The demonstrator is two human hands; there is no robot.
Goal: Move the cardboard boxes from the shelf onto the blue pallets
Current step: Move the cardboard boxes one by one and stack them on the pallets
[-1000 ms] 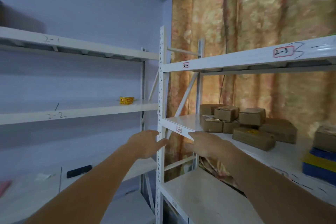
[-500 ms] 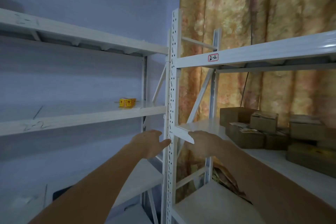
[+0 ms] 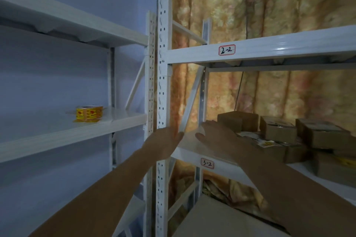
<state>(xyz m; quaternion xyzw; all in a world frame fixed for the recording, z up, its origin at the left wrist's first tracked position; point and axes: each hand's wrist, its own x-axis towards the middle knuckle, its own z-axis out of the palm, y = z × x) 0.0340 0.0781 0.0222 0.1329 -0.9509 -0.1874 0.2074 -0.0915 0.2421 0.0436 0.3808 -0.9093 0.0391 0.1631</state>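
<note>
Two hands were out in front of me, and neither had a box in it. At the far left of the frame, on the middle board of the neighbouring rack, sat a yellow roll of label tape (image 3: 89,113), no part of this job. Moving right, my left hand (image 3: 163,143) hung at the centre of the picture, fingers straight and slack, holding nothing, its fingertips at the perforated white upright post (image 3: 163,90); whether they touched the post I could not tell. Just right of it, past the post, my right hand (image 3: 216,136) was spread flat and released above the near left corner of the shelf board tagged 3-2 (image 3: 207,163), gripping nothing; I could not say whether the palm rested on the board.

The cardboard boxes (image 3: 277,131) lay further right still, in the lower right of the frame, heaped on that same board from mid-depth to the back, against the mottled curtain (image 3: 269,15). The nearest was a small brown box (image 3: 238,121) just beyond my right fingertips, apart from them, its long side running roughly across the frame. So the stock lay right of and behind both hands, and my right hand was plainly the nearer; my left would have to pass the post to reach it. No blue pallets showed in this view.
</note>
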